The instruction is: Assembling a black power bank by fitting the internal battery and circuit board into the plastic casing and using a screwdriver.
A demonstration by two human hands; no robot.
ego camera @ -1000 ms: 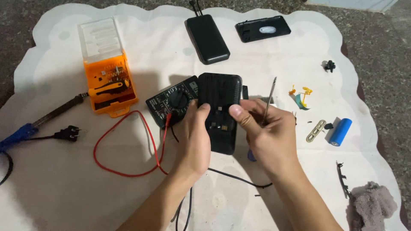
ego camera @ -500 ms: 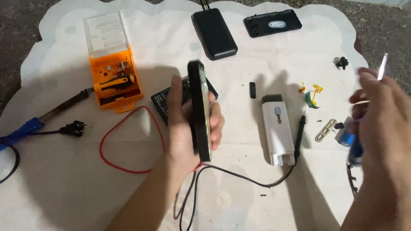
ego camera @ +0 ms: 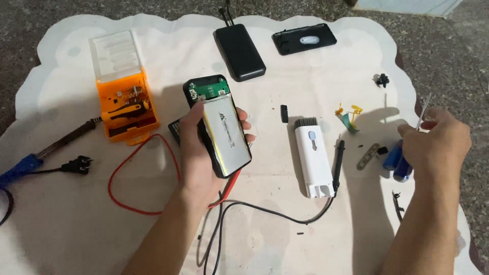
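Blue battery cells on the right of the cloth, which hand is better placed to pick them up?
Probably the right hand: it hovers just beside the blue cells, though it pinches a thin metal tool. The left hand grips the opened power bank.

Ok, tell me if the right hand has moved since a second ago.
Yes. The right hand, with its thin tool, has swung out to the right, away from the orange case and toward the blue cylinder.
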